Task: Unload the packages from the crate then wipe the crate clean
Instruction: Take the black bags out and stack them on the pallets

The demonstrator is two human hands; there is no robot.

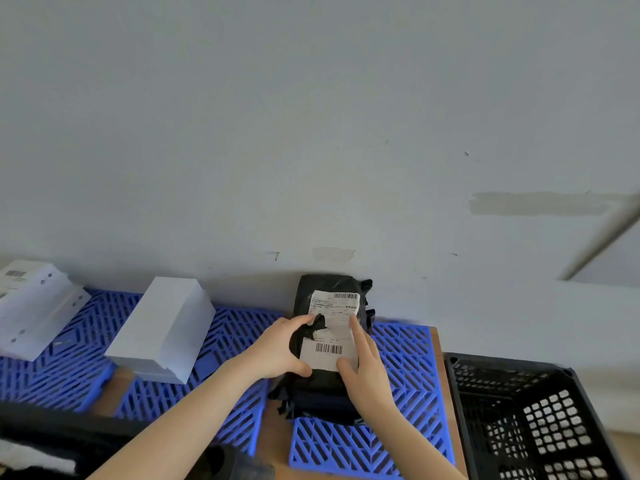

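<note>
Packages are what I am here to shift, and the one in hand is a black poly-bag package [327, 287] with a white shipping label [334, 306]; it lies on the blue grid mats [408, 358] close against the wall [311, 133], well left of the black crate [502, 362]; my left hand [277, 351] curls round its left edge with the fingertips over onto the label, while my right hand [367, 368] lies on the right side with index finger straight and thumb pressed on the label, more a steadying press than a grip; the wrap looks soft, slack and creased, with loose flaps at the near end, so I judge the package light and squashy, inclined to sag and slide in slick film; I would hold it by the body from both sides, not by the label, which is already torn at the middle, nor by the flaps; two white boxes [166, 327] [38, 306] sit further left on the mats, stiff and square-edged by the look of them; the mats cover a wooden surface [277, 441] whose bare strips show between them; the crate stands at the right end, and what I see of its inside holds nothing; the wall is plain grey with patched marks, and a pale pole [602, 233] leans across it at the right.
</note>
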